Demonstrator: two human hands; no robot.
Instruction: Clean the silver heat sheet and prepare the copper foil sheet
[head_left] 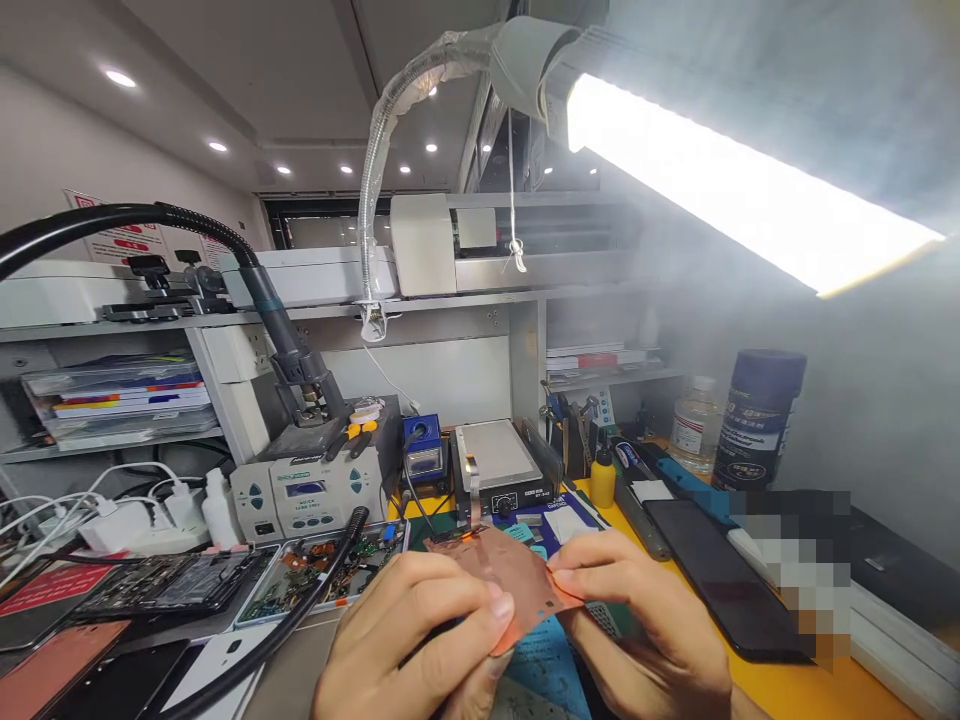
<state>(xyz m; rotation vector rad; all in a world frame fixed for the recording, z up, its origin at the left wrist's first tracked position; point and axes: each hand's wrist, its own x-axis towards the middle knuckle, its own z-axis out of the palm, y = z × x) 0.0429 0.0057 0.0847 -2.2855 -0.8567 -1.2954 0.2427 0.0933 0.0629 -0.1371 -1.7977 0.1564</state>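
Copper-coloured and thin, the foil sheet [517,590] is sitting between your two hands, held up in front of you above the blue mat [544,660]. Your left hand [409,640] is closing on its near left edge, thumb pressing on top and fingers curling under. Your right hand [645,620] is pinching the sheet's right edge between thumb and forefinger. Just beyond your left knuckles a tray of circuit parts [322,575] is lying; past your right hand a dark phone [720,580] is resting on the yellow table [825,690].
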